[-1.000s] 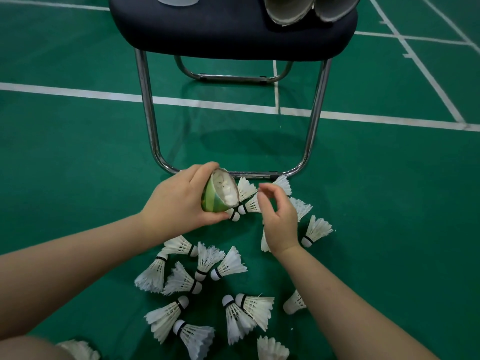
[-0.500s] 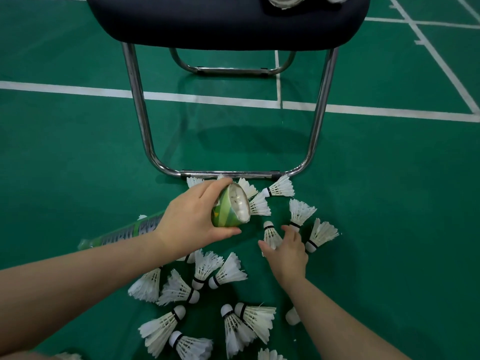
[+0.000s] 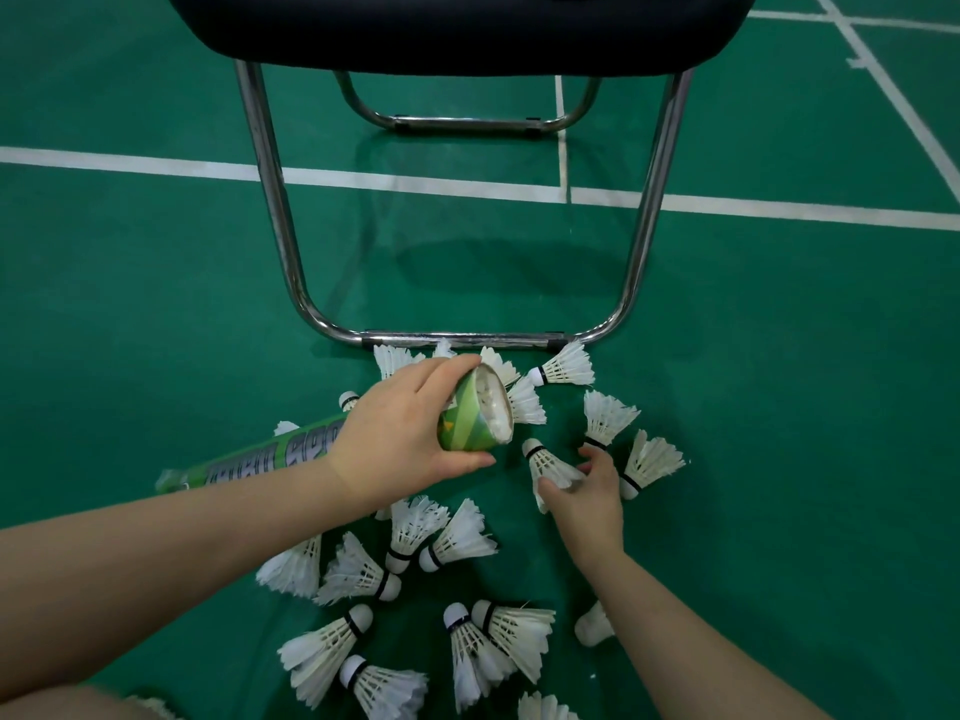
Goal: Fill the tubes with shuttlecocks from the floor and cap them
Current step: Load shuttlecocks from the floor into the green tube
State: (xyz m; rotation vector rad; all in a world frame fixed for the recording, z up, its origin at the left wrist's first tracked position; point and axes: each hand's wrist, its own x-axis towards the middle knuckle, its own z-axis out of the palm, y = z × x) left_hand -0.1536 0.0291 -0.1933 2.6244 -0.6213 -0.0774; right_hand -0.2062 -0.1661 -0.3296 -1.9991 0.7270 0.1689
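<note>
Green printed cardboard, cylindrical: one tube (image 3: 270, 457), held low and near level over the floor (image 3: 156, 314), far end toward nine o'clock, open mouth turned toward three o'clock. The left grip (image 3: 410, 433) is clamped round the tube just behind the rim, thumb beneath, fingers over the top. This hold appears meant to keep the mouth steady and facing the feeding hand. White feather shows inside the mouth, so the tube is partly loaded; how full cannot be told. White feather skirt on a rounded pale head with a dark band: one shuttlecock (image 3: 545, 459), at four o'clock of the mouth, head just beside the rim; whether it rests on the floor or is just lifted cannot be told. The right grip (image 3: 587, 491) is closed on its skirt, thumb on the near side, fingertips on the far side. It is probably taken by the skirt so that the head can lead into the mouth and the cones nest. Loose shuttlecocks (image 3: 457, 543), many, same pattern, lie on their sides at mixed headings from twelve o'clock of the hands round to six o'clock. They look light, stiff-ribbed and likely crushable. Floor: matte green court surface with white painted lines (image 3: 415, 184). At twelve o'clock, one chair (image 3: 457, 28), dark padded seat on a polished chrome tube frame, front rail just beside the farthest shuttlecocks. No lid in view.
</note>
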